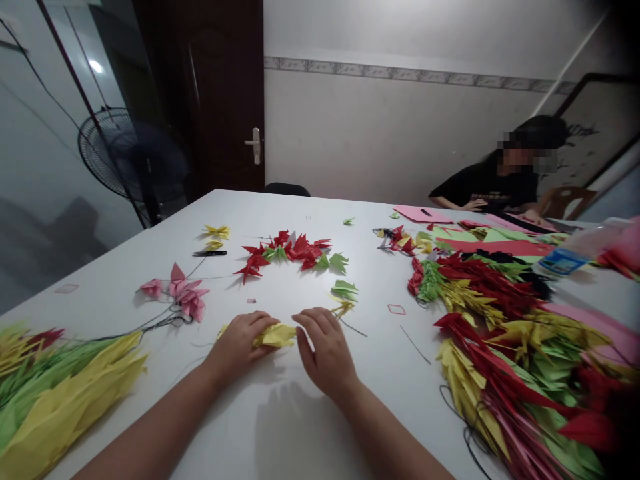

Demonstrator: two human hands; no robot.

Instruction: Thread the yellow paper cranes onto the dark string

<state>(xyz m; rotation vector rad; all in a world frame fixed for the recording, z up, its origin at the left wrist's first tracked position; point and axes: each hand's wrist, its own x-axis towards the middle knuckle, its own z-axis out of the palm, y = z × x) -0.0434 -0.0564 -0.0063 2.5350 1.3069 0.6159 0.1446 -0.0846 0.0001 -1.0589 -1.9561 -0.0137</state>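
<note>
My left hand (245,340) lies over a string of folded yellow paper cranes (276,335) on the white table, its fingers closed on them. Part of the yellow paper is hidden under that hand. My right hand (325,350) is at the right end of the yellow paper, thumb and fingers apart. Whether its fingertips touch the paper, I cannot tell. Just beyond it are a few yellow pieces (343,309) and a green paper crane (345,289). Farther off, red paper cranes (305,249) lie in a curved row with green ones among them.
Pink folded paper (187,293) with dark cords lies left, near a small dark-handled tool (210,253). Yellow and green crane strings (85,400) fill the near left. Piles of colourful strings (480,287) and a plastic bottle (567,257) cover the right. A person (495,180) sits at the far right.
</note>
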